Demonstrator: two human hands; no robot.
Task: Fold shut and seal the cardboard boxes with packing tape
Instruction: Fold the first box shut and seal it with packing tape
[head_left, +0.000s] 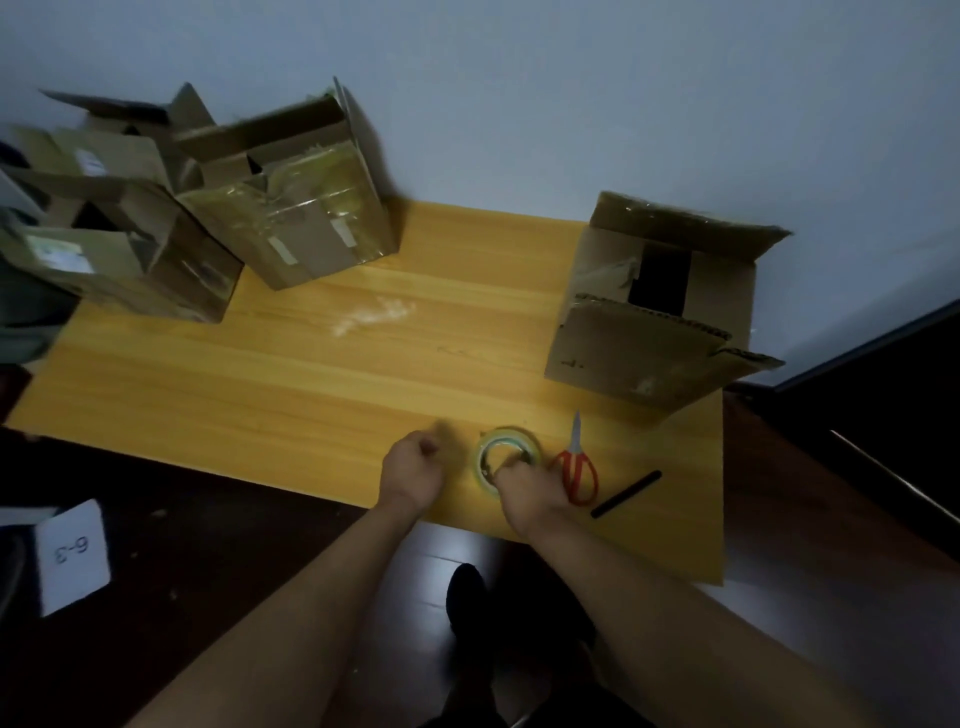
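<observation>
A roll of clear packing tape (493, 441) lies on the yellow wooden table (311, 395) near its front edge. My right hand (524, 488) grips the roll from the near side, with fingers hooked into its core. Just left of it, my left hand (413, 467) has its fingers curled and seems to pinch the tape's loose end; the strip itself is faint. An open cardboard box (660, 312) stands at the right rear with its flaps up. Two more open boxes (296, 208) (119, 249), wrapped in old tape, stand at the left rear.
Red-handled scissors (576, 465) and a black pen (626, 493) lie right of the roll. Further boxes (119, 135) pile up at the far left against the wall. A white card marked 6-3 (72, 556) lies on the dark floor at the left.
</observation>
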